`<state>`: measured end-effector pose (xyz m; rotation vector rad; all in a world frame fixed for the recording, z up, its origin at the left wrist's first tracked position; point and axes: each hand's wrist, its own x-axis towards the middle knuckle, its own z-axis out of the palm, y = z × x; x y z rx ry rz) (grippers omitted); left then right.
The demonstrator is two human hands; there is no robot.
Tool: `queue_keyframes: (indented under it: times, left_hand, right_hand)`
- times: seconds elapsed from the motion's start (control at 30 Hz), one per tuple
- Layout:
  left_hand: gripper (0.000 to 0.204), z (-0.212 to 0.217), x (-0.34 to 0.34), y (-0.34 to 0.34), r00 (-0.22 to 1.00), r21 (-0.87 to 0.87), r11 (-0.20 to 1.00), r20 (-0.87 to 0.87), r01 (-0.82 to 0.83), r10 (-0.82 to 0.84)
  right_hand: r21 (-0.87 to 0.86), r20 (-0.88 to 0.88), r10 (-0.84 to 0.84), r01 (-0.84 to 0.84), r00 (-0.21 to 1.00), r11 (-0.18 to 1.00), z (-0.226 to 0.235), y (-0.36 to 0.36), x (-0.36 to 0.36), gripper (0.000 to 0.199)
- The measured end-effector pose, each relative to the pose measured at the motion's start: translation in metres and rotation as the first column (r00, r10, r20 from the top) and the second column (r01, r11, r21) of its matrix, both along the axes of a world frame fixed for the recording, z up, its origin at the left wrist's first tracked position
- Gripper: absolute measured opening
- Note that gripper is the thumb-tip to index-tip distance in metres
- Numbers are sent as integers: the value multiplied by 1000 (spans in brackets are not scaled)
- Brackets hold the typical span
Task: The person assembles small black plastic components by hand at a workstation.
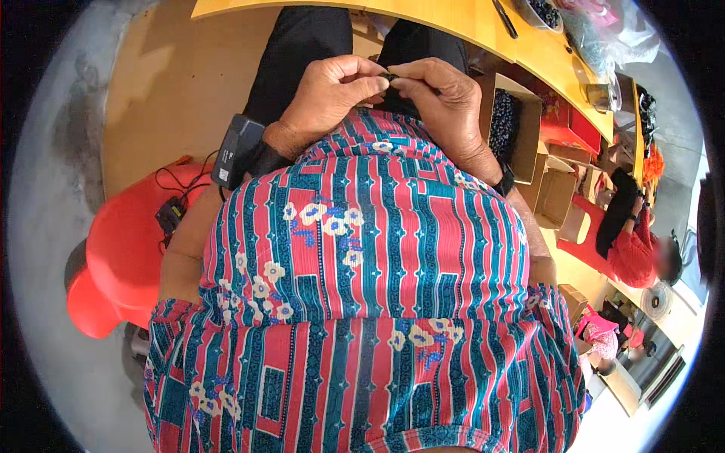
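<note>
Above my lap, both hands meet fingertip to fingertip around a tiny dark piece (388,76), too small to name. My left hand (328,94) pinches it from the left between thumb and forefinger. From the other side, the thumb and forefinger of my right hand (444,98) close on it too. The fingers hide most of the piece. Beneath the hands are my dark trousers (306,49) and the striped, flowered top (370,219).
A yellow table (453,26) runs along the far side, bearing a bowl of dark pieces (540,13), a black pen (504,19) and plastic bags (604,34). At right, a cardboard box (532,136) holds many dark pieces. A red chair (128,241) stands left; other people (634,253) sit right.
</note>
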<state>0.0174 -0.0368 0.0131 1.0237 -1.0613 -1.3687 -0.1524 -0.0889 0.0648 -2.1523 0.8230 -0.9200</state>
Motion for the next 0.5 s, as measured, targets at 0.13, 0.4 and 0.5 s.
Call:
queue_keyframes:
  times: [0.13,0.4,0.5]
  left_hand:
    - [19,0,-1,0,1000,-8,1000,17,10,-10]
    - [19,3,-1,0,996,-65,998,91,-11,17]
    - [17,4,-3,-1,992,-109,993,116,-42,54]
  right_hand:
    - [206,111,3,-25,994,978,-5,0,-4,12]
    - [657,249,-72,-114,966,745,-6,-7,-6,9]
    - [796,402,-107,-289,909,532,-11,-11,-7,11]
